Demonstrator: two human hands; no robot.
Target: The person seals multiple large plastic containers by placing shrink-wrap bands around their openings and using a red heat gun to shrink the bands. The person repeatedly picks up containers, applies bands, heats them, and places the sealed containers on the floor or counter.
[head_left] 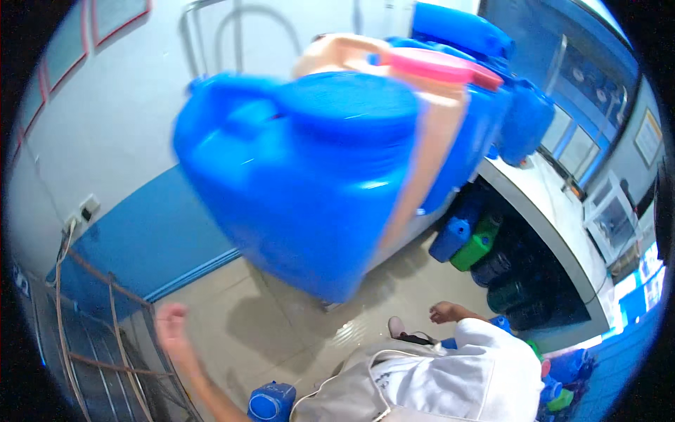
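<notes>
A large blue plastic jug (302, 197) with a wide round cap fills the middle of the view, close to me and slightly blurred. Behind it is a peach jug (439, 133) with a pink lid (429, 65). To the left and lower down, my left hand (172, 327) is raised apart from the jug, holding nothing that I can see; motion smears its fingers. Close to my right side, my right hand (443, 311) hangs over the floor, fingers loosely bent and slightly apart. It appears bare and touches none of the jugs.
More blue jugs (524, 119) stand in a row behind. A white counter (541, 204) curves along the right, with green jugs (481, 243) and dark ones on the floor beneath it. A rusty metal rack (116, 362) stands at lower left, near a small blue jug (271, 402).
</notes>
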